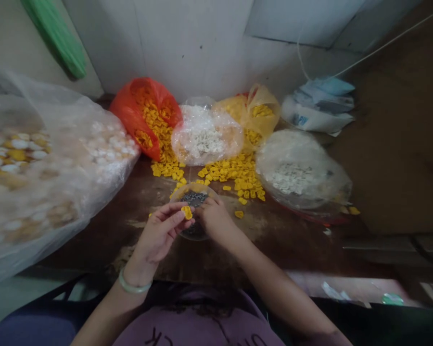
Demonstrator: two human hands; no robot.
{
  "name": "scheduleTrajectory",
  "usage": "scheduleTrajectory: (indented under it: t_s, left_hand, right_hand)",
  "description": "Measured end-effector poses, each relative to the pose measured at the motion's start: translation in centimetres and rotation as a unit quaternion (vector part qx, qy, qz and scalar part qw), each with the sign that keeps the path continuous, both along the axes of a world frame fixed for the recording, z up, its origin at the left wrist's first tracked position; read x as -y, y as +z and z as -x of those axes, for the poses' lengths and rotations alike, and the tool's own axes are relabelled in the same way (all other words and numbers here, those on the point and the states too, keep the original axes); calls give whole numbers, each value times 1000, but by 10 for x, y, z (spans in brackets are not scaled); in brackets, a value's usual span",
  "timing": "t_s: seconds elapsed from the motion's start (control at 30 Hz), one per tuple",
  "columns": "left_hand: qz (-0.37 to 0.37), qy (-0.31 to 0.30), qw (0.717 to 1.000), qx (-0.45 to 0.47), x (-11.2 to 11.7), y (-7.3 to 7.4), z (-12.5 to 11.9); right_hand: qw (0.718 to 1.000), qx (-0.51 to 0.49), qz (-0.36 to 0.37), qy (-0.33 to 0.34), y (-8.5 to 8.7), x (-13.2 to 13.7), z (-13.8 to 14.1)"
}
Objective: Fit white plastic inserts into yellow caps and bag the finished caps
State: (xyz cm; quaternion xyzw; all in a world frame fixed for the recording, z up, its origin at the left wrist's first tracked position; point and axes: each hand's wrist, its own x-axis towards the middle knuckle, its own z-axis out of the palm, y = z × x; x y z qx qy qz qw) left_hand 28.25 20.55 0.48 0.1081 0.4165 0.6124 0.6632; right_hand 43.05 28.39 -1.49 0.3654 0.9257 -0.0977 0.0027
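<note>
The head-worn camera looks forward and steeply down from just above the person's purple T-shirt, which shows at 6 o'clock. It faces a white wall corner at 12 o'clock, across a dark wooden tabletop. Close below, near frame centre, sits a small clear bowl; a large clear plastic bag bulges in at 9 o'clock.

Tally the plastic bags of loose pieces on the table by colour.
Clear plastic bags: 3
Orange-red plastic bag: 1
Yellow plastic bag: 1
Total: 5
</note>
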Motion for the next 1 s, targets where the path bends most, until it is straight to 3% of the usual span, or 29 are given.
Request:
scheduleTrajectory:
  t_s: [0.17, 0.37, 0.5, 0.7, 0.87, 1.0]
  left_hand:
    - [-8, -19, 1000, 14, 1, 2, 3]
    - [-18, -67, 997, 29, 2, 0, -3]
    - [-27, -81, 996, 31, 3, 3, -8]
    - [-24, -60, 997, 35, 3, 5, -10]
    - [-20, -40, 998, 50, 2, 1, -10]
    - [-19, -46, 997, 65, 1, 0, -10]
  right_hand:
    - [990, -113, 79, -29, 16, -4, -14]
    - [921, -385, 65, -7, 42, 5, -21]
    - [920, -388, 21, 39, 51, 11, -18]
    - [935, -350, -6, 57, 55, 11, -20]
    - [937, -340, 3, 75, 56, 18, -18]
    - [930, -365, 17, 52, 56, 11, -29]
